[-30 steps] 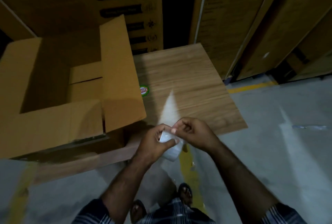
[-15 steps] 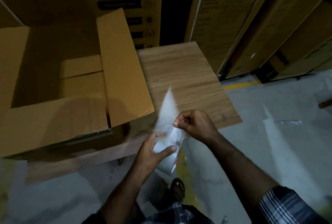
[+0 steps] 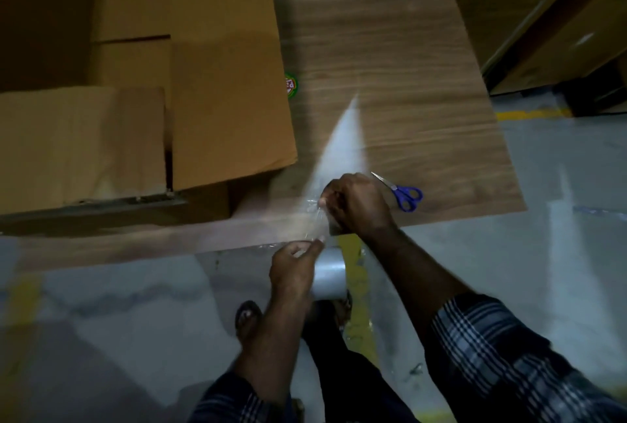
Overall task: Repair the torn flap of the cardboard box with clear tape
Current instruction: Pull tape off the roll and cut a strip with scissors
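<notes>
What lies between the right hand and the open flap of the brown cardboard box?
In the head view, only bare wooden tabletop separates the right hand from the box flap.

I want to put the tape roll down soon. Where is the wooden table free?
Free: the wooden table beyond the blue-handled scissors, right of the brown cardboard box and green round sticker. Crowded: the near edge, around both hands and scissors.

Dim room: wood-grain table (image 3: 390, 49) on grey floor (image 3: 559, 253) with yellow line (image 3: 519, 114).

Blue-handled scissors (image 3: 403, 193) lie on the wood-grain bench (image 3: 390, 49). A round green sticker (image 3: 291, 84) sits farther back. The grey concrete floor (image 3: 559, 253) carries a yellow line (image 3: 529, 114).
</notes>
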Demonstrator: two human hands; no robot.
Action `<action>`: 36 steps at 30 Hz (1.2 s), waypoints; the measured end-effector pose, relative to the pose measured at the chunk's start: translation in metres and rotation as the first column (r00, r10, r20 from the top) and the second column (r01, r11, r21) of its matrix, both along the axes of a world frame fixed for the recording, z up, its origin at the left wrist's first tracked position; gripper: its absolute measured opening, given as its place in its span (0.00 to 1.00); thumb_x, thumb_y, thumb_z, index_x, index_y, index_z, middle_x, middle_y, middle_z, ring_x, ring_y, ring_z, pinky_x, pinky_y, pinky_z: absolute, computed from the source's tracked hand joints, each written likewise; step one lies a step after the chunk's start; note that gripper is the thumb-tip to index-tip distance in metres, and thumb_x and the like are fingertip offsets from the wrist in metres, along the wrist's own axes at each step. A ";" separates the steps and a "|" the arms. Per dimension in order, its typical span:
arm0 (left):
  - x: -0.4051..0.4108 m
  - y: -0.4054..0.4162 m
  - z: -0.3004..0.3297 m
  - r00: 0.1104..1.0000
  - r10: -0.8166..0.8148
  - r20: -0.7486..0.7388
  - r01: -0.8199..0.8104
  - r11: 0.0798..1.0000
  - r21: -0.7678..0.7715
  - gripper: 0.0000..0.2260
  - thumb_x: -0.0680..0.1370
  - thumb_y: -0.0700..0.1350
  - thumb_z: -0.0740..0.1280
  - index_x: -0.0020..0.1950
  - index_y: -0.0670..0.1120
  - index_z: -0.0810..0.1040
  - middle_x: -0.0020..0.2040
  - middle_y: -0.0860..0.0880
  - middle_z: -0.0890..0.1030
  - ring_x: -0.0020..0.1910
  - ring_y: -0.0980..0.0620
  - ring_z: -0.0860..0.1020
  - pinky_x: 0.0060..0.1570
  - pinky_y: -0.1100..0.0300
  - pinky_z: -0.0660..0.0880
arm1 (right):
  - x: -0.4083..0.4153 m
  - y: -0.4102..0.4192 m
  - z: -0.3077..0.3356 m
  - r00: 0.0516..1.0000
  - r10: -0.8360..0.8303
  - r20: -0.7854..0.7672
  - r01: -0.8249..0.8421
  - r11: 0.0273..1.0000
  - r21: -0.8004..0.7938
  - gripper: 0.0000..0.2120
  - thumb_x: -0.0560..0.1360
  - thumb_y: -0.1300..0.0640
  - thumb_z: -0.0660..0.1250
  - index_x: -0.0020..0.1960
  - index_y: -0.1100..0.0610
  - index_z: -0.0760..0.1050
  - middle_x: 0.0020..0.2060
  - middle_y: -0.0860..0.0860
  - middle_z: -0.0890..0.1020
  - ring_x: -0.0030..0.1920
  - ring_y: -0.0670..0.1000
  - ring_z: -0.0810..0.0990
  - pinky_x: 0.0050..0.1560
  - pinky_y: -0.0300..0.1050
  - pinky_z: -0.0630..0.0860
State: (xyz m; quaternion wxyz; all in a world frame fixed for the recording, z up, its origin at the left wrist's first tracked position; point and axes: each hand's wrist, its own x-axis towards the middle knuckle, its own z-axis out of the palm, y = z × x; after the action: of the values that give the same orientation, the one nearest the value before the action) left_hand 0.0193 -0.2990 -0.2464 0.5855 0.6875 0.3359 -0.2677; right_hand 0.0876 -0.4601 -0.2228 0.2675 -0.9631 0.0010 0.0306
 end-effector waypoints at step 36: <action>-0.009 0.005 0.020 0.975 -0.217 0.050 0.219 0.975 -0.045 0.27 0.59 0.62 0.83 0.53 0.56 0.79 0.51 0.47 0.86 0.48 0.47 0.84 0.46 0.50 0.82 | -0.052 -0.082 0.030 0.957 -0.289 0.026 0.289 0.949 -0.127 0.24 0.73 0.45 0.54 0.53 0.57 0.82 0.44 0.60 0.81 0.45 0.65 0.81 0.41 0.53 0.77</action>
State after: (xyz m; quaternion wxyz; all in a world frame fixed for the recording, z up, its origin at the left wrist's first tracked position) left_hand 0.0105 -0.2936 -0.2265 0.5770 0.7110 0.2384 -0.3235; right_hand 0.0355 -0.5418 -0.1931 0.2061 -0.9679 0.1431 -0.0125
